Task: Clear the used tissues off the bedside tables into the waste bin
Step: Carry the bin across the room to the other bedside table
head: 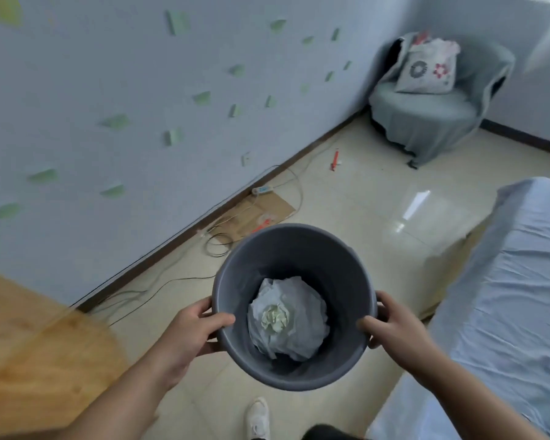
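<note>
- On my feed, the round dark-grey plastic waste bin (299,252) sits in the middle of the view, its open mouth turned up toward the camera.
- The left hand (191,331) grips the bin's near-left rim, with the thumb hooked over the edge into the inside and the fingers curled round the outer wall.
- The right hand (394,331) grips the near-right rim the same way, thumb on the inner side and fingers wrapped round the outside.
- Inside the bin, at the bottom, lies a heap of crumpled white tissues (299,331). A small, tightly balled yellowish-green wad (275,317) rests on top of the heap.
- Left of the bin, at the frame's edge, is a blurred light-brown wooden table top (29,344).
- Right of the bin is a bed covered with a pale blue sheet (505,296).
- Just beyond the bin, a flat piece of brown cardboard (267,208) and loose thin cables (216,246) lie on the glossy cream tiled floor (346,201), along the foot of the pale blue wall with green stickers (77,90).
- Far beyond the bin, in the corner, stands a round armchair under a grey cloth (426,119) with a white floral cushion (426,68) on it.
- Below the bin, at the bottom edge of the frame, I can make out one white shoe (258,417).
</note>
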